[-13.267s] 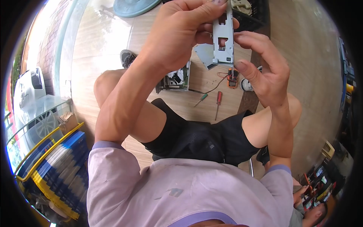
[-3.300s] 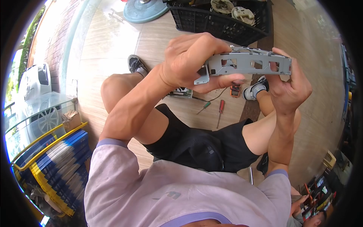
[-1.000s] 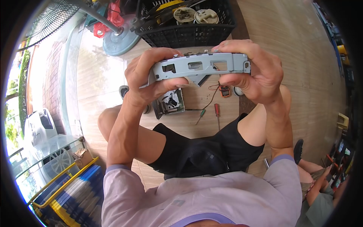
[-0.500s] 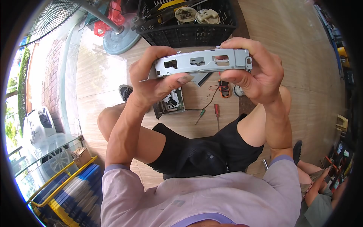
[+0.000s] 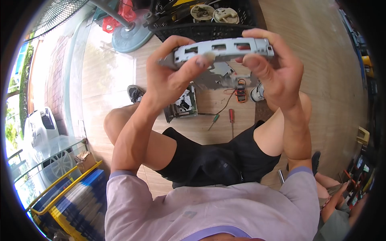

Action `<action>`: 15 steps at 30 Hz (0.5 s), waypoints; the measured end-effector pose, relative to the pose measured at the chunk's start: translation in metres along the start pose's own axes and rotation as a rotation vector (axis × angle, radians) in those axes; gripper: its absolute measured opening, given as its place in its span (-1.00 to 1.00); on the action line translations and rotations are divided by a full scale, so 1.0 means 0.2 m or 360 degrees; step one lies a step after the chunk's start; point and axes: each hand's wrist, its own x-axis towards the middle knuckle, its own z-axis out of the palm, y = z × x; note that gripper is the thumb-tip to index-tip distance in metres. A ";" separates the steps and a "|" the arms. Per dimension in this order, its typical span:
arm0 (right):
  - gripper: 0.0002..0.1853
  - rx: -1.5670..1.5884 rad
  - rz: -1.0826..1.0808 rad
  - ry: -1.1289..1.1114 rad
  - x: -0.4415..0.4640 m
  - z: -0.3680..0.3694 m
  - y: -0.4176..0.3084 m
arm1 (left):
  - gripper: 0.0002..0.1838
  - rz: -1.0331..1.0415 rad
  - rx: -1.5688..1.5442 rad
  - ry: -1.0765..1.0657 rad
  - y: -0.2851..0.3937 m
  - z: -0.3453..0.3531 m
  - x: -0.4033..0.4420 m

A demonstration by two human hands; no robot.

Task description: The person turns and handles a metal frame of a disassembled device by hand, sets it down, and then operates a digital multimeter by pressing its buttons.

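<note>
A grey metal frame with rectangular cutouts is held up at the top middle, its long side facing me. My left hand grips its left end, thumb along the lower edge and fingers over the top. My right hand clasps the right end in the same way. Below the frame, between the hands, parts of its underside show blurred. On the floor beneath stand an opened device with exposed insides, an orange multimeter, a green screwdriver and a red screwdriver.
A black crate holding round parts stands beyond the hands. Left of it are a fan base and a red bag. A yellow rack with blue packets is at lower left. Another person sits at lower right.
Both hands have raised the metal frame away from my lap and tilted it, so more of its underside shows. Earlier, it was held upright by my left hand, with my right hand near its lower end.
</note>
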 end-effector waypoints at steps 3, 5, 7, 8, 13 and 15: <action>-0.44 0.0312 0.0469 0.0112 0.03 0.05 0.00 | -0.56 -0.0405 -0.0187 0.0090 0.01 0.04 0.03; -0.41 0.0427 0.0733 0.0168 0.05 0.08 -0.02 | -0.49 -0.0543 -0.0244 0.0239 -0.05 0.05 0.04; -0.40 0.0478 0.0838 0.0063 0.05 0.08 0.00 | -0.51 -0.0691 -0.0667 0.0328 -0.02 0.06 0.07; -0.40 0.0504 0.0886 0.0007 0.06 0.08 0.00 | -0.47 -0.0736 -0.0785 0.0383 -0.02 0.05 0.09; -0.49 0.0454 0.0951 -0.0104 0.04 0.10 0.07 | -0.47 -0.0928 -0.1114 0.0353 -0.02 -0.03 0.15; -0.52 0.0437 0.0989 -0.0112 0.04 0.10 0.08 | -0.47 -0.0961 -0.1279 0.0293 -0.04 -0.03 0.14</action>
